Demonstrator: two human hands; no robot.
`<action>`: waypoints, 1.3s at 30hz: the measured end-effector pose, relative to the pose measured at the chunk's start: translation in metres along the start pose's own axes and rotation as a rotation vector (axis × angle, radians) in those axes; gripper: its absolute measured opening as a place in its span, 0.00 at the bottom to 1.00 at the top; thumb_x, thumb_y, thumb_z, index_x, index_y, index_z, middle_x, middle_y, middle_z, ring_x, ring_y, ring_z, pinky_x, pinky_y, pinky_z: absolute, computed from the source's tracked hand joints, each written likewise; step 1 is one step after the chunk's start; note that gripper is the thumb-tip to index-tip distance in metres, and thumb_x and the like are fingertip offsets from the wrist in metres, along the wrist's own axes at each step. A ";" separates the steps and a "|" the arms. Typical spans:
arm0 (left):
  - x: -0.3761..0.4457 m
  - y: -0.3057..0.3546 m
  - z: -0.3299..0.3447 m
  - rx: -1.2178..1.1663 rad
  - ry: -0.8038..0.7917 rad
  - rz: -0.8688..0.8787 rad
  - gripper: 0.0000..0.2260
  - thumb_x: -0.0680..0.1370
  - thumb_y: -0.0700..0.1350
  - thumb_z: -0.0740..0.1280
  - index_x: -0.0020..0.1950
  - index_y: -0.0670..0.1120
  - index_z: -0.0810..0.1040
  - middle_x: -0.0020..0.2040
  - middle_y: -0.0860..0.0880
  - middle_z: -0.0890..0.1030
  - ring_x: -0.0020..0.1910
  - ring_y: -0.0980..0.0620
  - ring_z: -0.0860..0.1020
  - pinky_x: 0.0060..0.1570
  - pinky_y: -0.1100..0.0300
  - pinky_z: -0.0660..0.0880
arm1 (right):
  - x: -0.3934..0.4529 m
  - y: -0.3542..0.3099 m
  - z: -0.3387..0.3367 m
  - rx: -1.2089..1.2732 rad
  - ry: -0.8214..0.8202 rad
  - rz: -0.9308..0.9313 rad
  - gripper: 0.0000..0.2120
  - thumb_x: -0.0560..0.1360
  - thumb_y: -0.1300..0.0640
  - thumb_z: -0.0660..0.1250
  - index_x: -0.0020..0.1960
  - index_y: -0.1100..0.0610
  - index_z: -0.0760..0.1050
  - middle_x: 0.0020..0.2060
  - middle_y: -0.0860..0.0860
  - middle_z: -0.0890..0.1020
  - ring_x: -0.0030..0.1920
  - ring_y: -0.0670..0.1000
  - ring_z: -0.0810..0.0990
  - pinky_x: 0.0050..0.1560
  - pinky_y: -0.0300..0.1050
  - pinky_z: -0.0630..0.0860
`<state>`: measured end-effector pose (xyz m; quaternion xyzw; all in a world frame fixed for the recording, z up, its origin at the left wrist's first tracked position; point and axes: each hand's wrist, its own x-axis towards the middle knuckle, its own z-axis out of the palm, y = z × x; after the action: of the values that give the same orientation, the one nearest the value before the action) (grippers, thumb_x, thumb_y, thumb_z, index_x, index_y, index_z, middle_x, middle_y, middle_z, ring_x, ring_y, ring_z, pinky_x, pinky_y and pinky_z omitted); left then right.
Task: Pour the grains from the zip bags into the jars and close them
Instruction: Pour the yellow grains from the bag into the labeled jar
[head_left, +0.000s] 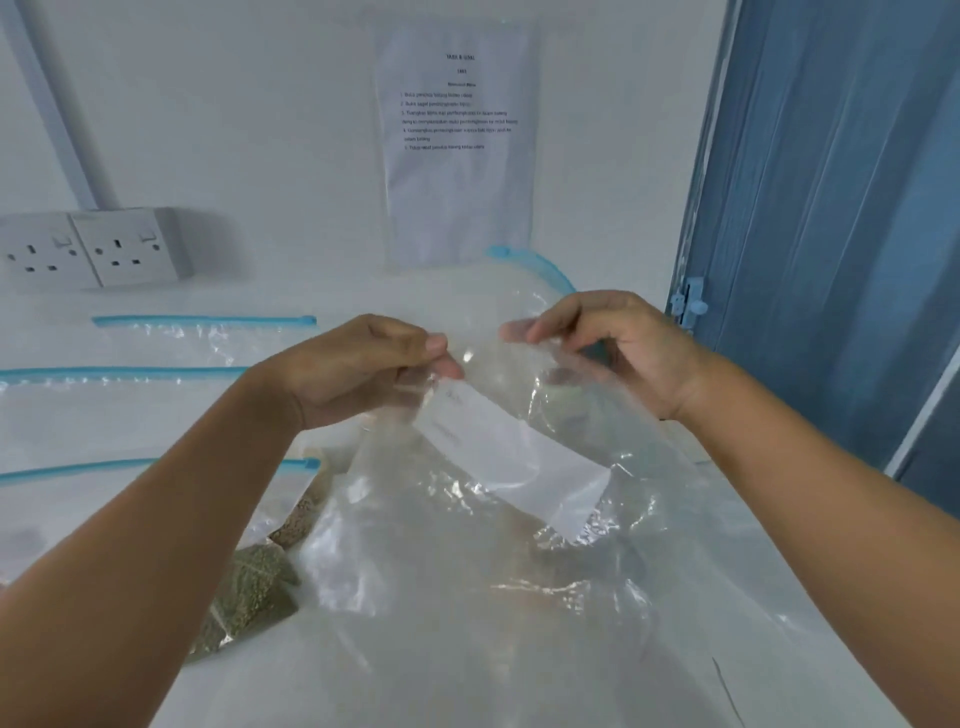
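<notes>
Hands first: left hand pinches the clear zip bag w/ thumb and curled fingers; right hand pinches the same plastic just beside it, fingertips apart from the left's, film stretched between. Bag held up over the counter, looks mostly empty; blue zip strip curls behind the right hand. White label on the bag, print too blurred to read.

Other zip bags lie flat toward the counter's left edge, blue strips shut as far as I can tell. One bag w/ greenish grains sits near the front left, partly under the held bag. No jars in view.

Risks, my guess: any grains left inside could spill onto the counter if the film gets tugged or tipped w/ no jar below; thin plastic may slip from a pinch.

Wall sheet has numbered lines, unreadable. Double socket at back left.
</notes>
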<state>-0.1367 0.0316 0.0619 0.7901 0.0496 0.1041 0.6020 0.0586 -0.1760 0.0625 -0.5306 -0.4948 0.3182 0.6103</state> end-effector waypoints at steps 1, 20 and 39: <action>-0.004 -0.004 -0.004 -0.008 0.034 -0.034 0.30 0.56 0.66 0.85 0.46 0.45 0.90 0.45 0.47 0.86 0.45 0.53 0.82 0.48 0.64 0.79 | -0.001 0.002 -0.005 -0.091 0.003 0.017 0.25 0.75 0.75 0.55 0.40 0.57 0.87 0.55 0.55 0.88 0.57 0.63 0.80 0.48 0.47 0.78; -0.019 -0.020 -0.008 -0.256 0.293 0.084 0.21 0.59 0.47 0.84 0.51 0.49 0.90 0.45 0.46 0.87 0.44 0.50 0.86 0.50 0.55 0.84 | -0.028 0.061 0.023 -0.308 0.724 -0.029 0.14 0.80 0.52 0.73 0.60 0.34 0.82 0.72 0.44 0.69 0.71 0.36 0.67 0.71 0.41 0.66; 0.025 -0.011 0.084 -0.393 0.413 0.036 0.11 0.75 0.42 0.72 0.56 0.42 0.85 0.56 0.40 0.85 0.45 0.42 0.85 0.45 0.53 0.84 | -0.074 0.070 -0.066 0.407 0.506 0.124 0.14 0.78 0.60 0.71 0.64 0.54 0.82 0.58 0.51 0.87 0.40 0.47 0.85 0.44 0.41 0.84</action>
<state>-0.0928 -0.0397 0.0322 0.6212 0.1363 0.2811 0.7187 0.1080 -0.2491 -0.0208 -0.4891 -0.2205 0.3051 0.7868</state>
